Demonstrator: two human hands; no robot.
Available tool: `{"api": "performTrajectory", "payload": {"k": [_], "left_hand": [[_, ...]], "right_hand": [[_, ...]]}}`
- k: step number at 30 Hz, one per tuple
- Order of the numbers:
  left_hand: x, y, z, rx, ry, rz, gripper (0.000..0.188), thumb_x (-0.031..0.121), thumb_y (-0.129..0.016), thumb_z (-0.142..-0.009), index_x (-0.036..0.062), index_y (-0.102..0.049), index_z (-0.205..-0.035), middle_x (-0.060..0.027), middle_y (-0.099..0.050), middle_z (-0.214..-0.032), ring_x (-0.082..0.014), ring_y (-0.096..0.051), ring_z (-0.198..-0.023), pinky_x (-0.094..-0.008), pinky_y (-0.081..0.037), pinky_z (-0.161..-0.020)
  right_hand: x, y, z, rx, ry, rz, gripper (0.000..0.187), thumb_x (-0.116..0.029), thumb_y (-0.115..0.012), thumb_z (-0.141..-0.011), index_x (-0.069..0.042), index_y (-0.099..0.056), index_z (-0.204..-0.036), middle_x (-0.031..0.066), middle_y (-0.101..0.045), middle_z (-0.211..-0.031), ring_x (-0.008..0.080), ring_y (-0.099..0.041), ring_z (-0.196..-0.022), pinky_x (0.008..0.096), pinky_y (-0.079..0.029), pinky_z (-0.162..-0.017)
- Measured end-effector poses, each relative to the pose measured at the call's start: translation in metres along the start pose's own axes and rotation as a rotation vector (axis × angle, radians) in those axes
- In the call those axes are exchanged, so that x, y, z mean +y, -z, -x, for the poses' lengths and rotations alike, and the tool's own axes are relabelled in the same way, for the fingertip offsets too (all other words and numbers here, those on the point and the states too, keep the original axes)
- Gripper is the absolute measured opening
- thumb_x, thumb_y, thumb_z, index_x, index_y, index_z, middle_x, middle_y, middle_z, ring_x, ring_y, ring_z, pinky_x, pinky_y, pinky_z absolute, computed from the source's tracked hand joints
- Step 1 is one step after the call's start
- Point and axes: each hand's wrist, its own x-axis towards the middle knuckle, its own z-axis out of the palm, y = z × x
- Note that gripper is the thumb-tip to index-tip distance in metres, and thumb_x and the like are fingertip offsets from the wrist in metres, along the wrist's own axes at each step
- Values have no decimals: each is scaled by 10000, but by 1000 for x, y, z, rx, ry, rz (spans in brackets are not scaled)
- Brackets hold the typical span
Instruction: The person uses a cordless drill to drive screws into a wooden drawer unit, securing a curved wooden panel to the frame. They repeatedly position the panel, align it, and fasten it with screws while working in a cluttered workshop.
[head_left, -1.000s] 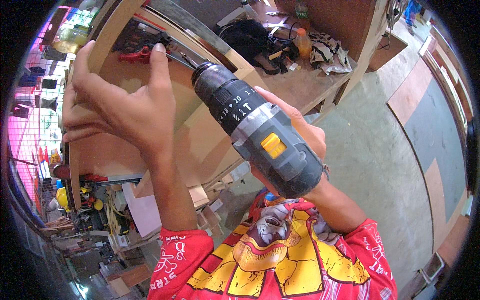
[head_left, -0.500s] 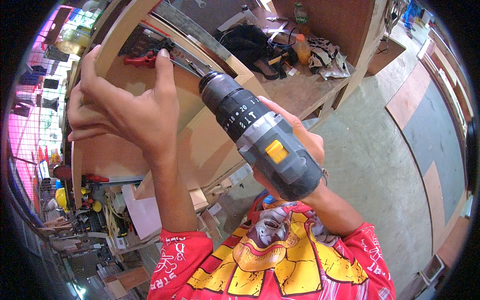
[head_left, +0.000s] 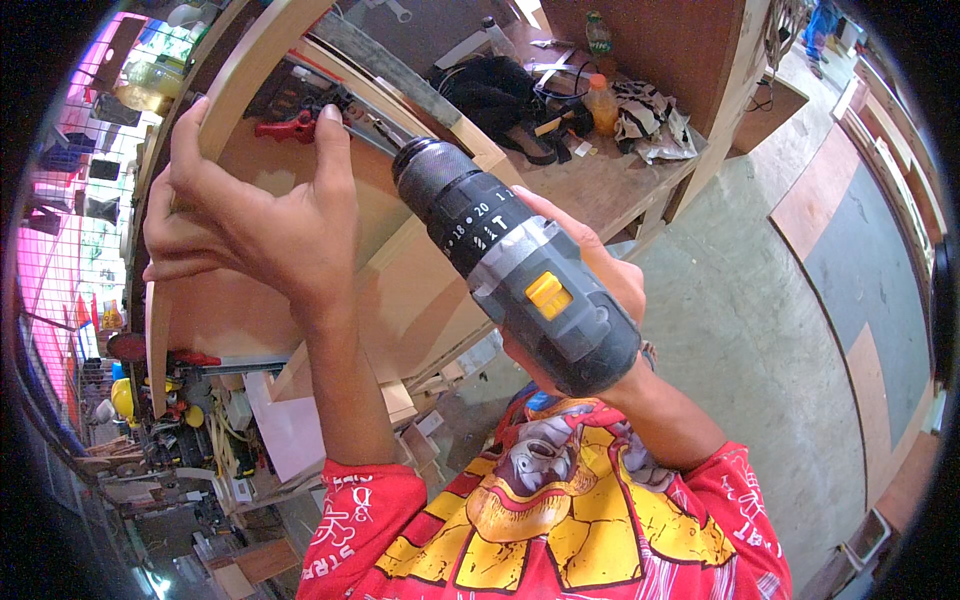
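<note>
My right hand (head_left: 600,270) is wrapped around the handle of a cordless drill (head_left: 540,300) with a black chuck and a yellow switch on top. The drill bit points up and left, toward a wooden frame and the rail of a clamp with a red handle (head_left: 292,128). Across from it, my left hand (head_left: 265,215) grips the curved-looking edge of a pale wooden cabinet frame (head_left: 245,70). Its fingers bend around the outer side, while the thumb sticks up near the clamp. Where the bit's tip ends against the work is hard to make out.
A wooden shelf (head_left: 620,190) at upper right holds an orange bottle (head_left: 601,102), a green bottle, a black cloth bag and crumpled wrapping. Wood offcuts and tools lie at lower left beside a yellow helmet (head_left: 122,398). Large boards (head_left: 870,270) lie along the right.
The drill has shifted slightly up and left in my right hand. My left hand has moved a little to the right in the picture, keeping the same hold.
</note>
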Motion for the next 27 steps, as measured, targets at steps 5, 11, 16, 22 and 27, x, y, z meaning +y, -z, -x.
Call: {"api": "performTrajectory", "payload": {"k": [5, 11, 16, 22, 27], "left_hand": [[1, 0, 0, 14, -21, -3, 897, 284, -981, -684, 108, -499, -1420, -149, -541, -1349, -366, -370, -1296, -547, -294, -1128], [-2, 1, 1, 16, -4, 24, 911, 277, -986, -679, 110, -493, -1427, -154, -535, -1357, -364, -385, -1293, -534, -314, -1126], [-2, -1, 1, 15, -1, 44, 918, 270, -991, -671, 109, -497, -1428, -146, -541, -1359, -360, -396, -1302, -512, -347, -1122], [2, 3, -1, 29, -43, -42, 924, 284, -995, -658, 114, -506, -1424, -127, -554, -1363, -361, -406, -1300, -525, -327, -1130], [-4, -1, 1, 19, 13, 37, 928, 318, -992, -646, 150, -513, -1423, -122, -559, -1352, -354, -396, -1308, -573, -227, -1163]], "right_hand": [[2, 0, 3, -2, -13, -19, 814, -261, -845, -726, 38, -587, -1438, 131, -746, -1232, 164, -749, -988, 254, -544, -881], [3, -3, 3, 1, -12, -31, 821, -257, -851, -719, 41, -586, -1437, 124, -748, -1224, 160, -747, -979, 254, -545, -876], [3, -4, 1, -2, 9, -20, 820, -253, -849, -726, 41, -579, -1443, 111, -752, -1204, 156, -747, -960, 255, -546, -870], [2, -5, -4, -2, 29, -16, 791, -245, -848, -741, 43, -587, -1430, 104, -753, -1196, 146, -745, -960, 248, -546, -864], [2, -9, -4, 4, 12, -23, 783, -233, -855, -742, 48, -590, -1423, 112, -751, -1201, 151, -747, -971, 247, -546, -878]]}}
